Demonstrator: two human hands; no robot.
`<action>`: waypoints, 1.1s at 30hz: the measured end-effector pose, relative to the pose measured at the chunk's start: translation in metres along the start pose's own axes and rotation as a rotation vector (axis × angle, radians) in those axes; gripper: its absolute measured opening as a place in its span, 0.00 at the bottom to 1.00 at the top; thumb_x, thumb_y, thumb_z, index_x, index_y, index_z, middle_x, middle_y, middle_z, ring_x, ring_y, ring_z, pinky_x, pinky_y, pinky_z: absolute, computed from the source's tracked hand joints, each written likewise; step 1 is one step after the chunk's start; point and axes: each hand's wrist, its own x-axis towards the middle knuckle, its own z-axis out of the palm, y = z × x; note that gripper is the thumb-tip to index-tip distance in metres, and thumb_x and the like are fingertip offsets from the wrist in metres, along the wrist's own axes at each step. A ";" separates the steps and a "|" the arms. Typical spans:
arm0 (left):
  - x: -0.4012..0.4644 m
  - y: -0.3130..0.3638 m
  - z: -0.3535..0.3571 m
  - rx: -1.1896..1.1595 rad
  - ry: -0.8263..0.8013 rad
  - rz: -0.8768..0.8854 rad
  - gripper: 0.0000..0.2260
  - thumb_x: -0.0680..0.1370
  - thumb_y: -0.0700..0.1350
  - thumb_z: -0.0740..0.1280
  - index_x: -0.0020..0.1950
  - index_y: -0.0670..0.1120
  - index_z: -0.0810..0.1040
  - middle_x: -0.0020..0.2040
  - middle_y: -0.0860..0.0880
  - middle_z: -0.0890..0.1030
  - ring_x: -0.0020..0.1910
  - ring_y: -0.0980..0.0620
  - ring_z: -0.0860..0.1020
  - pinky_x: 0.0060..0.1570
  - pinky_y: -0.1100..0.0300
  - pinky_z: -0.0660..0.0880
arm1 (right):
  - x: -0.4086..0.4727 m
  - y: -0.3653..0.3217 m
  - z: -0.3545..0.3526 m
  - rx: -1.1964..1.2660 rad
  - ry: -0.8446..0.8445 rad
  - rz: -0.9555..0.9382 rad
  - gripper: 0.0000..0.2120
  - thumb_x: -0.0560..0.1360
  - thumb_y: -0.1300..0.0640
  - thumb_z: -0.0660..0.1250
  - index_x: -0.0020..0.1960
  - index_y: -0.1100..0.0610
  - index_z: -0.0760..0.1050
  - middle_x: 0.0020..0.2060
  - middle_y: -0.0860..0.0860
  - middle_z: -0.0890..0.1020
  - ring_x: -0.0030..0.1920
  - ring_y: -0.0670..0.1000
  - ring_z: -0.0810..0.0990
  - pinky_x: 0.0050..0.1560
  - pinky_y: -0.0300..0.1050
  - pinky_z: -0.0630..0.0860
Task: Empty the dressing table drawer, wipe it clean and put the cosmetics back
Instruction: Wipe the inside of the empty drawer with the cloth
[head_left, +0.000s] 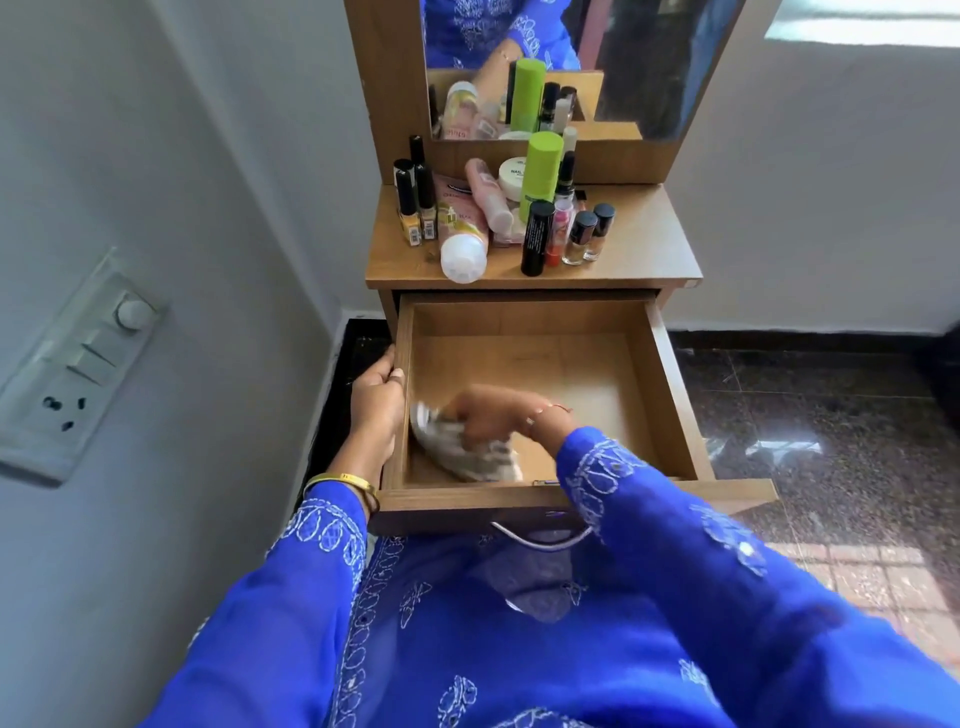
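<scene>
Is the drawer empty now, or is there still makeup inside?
No makeup inside. The drawer is pulled out with its wooden bottom bare; only the right hand and its cloth are in it. The bottles stand on top.

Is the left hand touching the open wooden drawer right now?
Touching. The head view shows the left hand gripping the left side wall of the open wooden drawer, its thumb hooked over the wall's top edge.

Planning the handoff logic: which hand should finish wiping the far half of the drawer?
Right. The right hand already grips the cloth inside the drawer, near its front-left corner. The left hand holds the drawer's left wall, apparently steadying it.
</scene>
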 end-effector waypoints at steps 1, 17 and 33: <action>0.000 0.000 0.000 0.010 -0.002 -0.001 0.18 0.80 0.37 0.57 0.70 0.45 0.68 0.69 0.49 0.71 0.67 0.51 0.70 0.69 0.56 0.65 | -0.006 0.001 0.003 -0.044 -0.111 -0.012 0.20 0.70 0.70 0.61 0.59 0.56 0.77 0.39 0.61 0.80 0.29 0.50 0.70 0.27 0.37 0.67; -0.024 0.007 0.001 0.502 0.140 0.424 0.19 0.76 0.35 0.56 0.67 0.45 0.71 0.62 0.43 0.77 0.60 0.44 0.75 0.60 0.56 0.71 | -0.037 0.009 0.004 -0.267 -0.111 0.191 0.18 0.76 0.64 0.59 0.63 0.60 0.75 0.59 0.57 0.79 0.51 0.54 0.74 0.41 0.38 0.70; -0.049 0.009 0.013 0.774 -0.188 0.705 0.14 0.77 0.35 0.57 0.56 0.43 0.79 0.56 0.46 0.80 0.54 0.47 0.78 0.52 0.59 0.73 | -0.043 0.120 -0.051 -0.981 0.539 0.402 0.13 0.78 0.58 0.56 0.53 0.56 0.79 0.54 0.54 0.78 0.60 0.57 0.70 0.63 0.52 0.65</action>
